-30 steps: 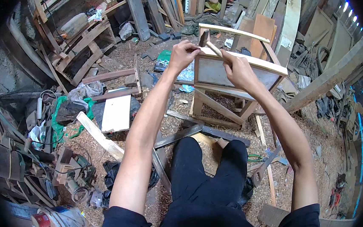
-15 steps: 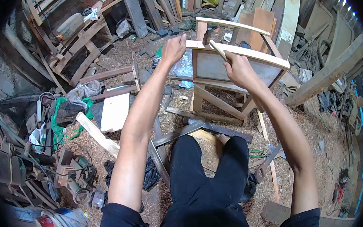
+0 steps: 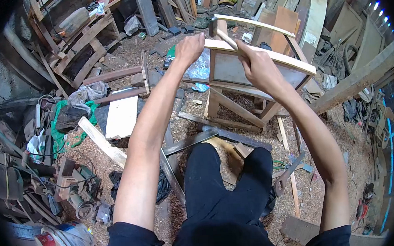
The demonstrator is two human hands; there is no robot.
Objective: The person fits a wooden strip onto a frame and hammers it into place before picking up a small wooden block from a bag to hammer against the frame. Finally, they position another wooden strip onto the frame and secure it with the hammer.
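My fingers are busy on both sides: the left hand (image 3: 190, 48) is curled over the near end of the pale top rail (image 3: 265, 54) of a wooden frame (image 3: 249, 79), pinching its corner, while my right hand (image 3: 256, 69) is wrapped tight around the light wooden handle of a hammer (image 3: 221, 32), whose dark head sits just above the rail's left end, close beside my left fingertips.

Nearest to me are my own legs in black trousers (image 3: 220, 186), knees bent over the sawdust floor (image 3: 338, 149). A long metal strip (image 3: 191, 142) lies across the floor just ahead of my knees, and a pale plank (image 3: 101, 142) lies off to my left, with a white board (image 3: 121, 117) just beyond it. At my lower left stands a bucket (image 3: 70, 244) with cans in it.

The frame stands ahead of my knees on splayed legs, a grey panel set in its front, with a second curved rail (image 3: 251, 25) behind the first. Beyond it, boards (image 3: 289, 4) lean stacked against the far wall.
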